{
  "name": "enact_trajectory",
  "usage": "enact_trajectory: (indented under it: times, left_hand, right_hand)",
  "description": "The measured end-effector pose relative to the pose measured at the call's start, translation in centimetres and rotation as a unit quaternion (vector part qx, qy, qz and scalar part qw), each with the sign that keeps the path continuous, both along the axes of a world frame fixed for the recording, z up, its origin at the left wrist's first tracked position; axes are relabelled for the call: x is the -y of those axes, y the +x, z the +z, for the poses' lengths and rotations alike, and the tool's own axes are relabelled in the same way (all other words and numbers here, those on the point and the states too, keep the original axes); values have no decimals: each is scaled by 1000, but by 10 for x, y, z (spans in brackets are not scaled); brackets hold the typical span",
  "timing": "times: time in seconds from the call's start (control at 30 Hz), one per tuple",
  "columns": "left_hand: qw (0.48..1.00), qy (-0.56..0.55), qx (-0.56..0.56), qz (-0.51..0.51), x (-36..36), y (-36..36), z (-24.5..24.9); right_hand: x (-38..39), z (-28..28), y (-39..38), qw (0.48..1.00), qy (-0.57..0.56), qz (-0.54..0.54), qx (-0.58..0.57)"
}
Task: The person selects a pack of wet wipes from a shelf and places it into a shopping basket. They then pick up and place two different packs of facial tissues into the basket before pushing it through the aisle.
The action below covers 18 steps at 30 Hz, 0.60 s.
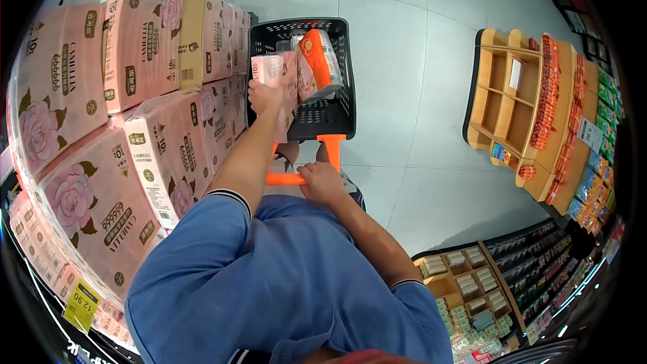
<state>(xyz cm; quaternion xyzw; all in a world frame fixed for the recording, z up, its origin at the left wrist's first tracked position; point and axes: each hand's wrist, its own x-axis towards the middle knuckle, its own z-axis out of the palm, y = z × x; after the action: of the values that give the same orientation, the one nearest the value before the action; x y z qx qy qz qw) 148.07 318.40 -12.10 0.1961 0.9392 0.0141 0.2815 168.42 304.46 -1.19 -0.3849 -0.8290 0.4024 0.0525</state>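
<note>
My left hand [266, 96] grips the near edge of a pink tissue pack [267, 67] over the left side of a black shopping basket cart [349, 87]. Its thumb and fingers are partly hidden by the pack. Inside the basket, beside that pack, lies more pink packaging [288, 84] and an orange and white package [317, 61], leaning at a tilt. My right hand [322, 182] is closed round the orange handle [286, 179] of the cart, close to my body.
Stacked pink tissue packs [141, 47] line the left side, close to the cart, with a yellow price tag [81, 303] low down. Grey tiled floor [384, 47] runs to the right. Wooden shelves [502, 87] with packaged goods stand at right, another rack [465, 283] at lower right.
</note>
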Motion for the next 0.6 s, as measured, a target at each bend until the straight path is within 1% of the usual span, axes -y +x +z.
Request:
enact_trajectory:
  times: [0.03,0.07,0.13,0.2,0.27,0.33,0.37,0.4,0.47,0.5,0.57,0.6]
  left_hand:
    - [1000,-4,2,8,-1,1,-9]
    - [1000,-11,13,-4,-5,2,-19]
    - [999,-26,25,-9,-5,4,-45]
    - [998,-33,-22,-51,-17,9,-70]
    - [999,-27,-18,-43,-15,15,-86]
    - [996,-41,76,-34,-22,15,-102]
    - [986,-40,127,-103,-20,15,-105]
    - [975,-13,185,-123,-16,17,-112]
    - [939,47,292,-176,3,15,-175]
    - [939,52,290,-176,7,18,-184]
    - [902,-25,370,-222,9,16,-183]
    - [904,3,365,-220,13,16,-156]
  right_hand:
    - [-1,3,-4,999,-48,3,12]
    - [-5,4,-6,999,-52,11,13]
    - [-7,6,-10,985,-111,35,131]
    - [-3,0,-9,987,-101,34,124]
    - [2,0,-7,988,-94,36,118]
    - [-6,3,-12,991,-79,18,108]
    - [-6,3,-13,987,-105,34,119]
    - [-6,3,-13,987,-101,35,120]
    - [-5,2,-12,988,-88,23,124]
    - [-6,2,-12,989,-83,23,123]
    - [-8,5,-15,984,-101,34,146]
    - [-8,7,-17,985,-95,33,141]
